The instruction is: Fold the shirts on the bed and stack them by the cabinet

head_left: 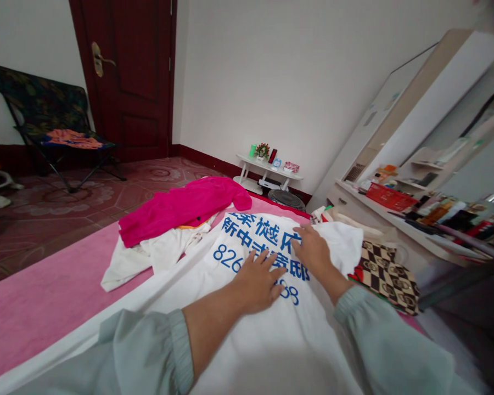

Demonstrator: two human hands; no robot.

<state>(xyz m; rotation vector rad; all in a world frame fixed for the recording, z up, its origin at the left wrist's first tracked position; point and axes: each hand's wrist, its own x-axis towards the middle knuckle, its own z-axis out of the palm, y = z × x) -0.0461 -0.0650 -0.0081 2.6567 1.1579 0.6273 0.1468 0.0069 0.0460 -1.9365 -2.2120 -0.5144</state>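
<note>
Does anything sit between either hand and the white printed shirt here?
Nothing visible: the left hand and right hand rest directly on the white shirt, at its blue print. The magenta garment lies to the left.

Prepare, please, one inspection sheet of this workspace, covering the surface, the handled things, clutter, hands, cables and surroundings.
Surface: pink cover, partly under clothing.
Handled things: white shirt, spread out, blue characters and digits facing up, partly hidden by the hands.
Clutter: magenta garment lying partly over a white garment; checked brown-and-cream item at the right.
Hands: left hand lies open on the print; right hand rests on the shirt, farther from the wearer.
Cables: nothing seen.
Surroundings: dark red door, closed; folding chair with orange cloth; red basket at the right.
</note>
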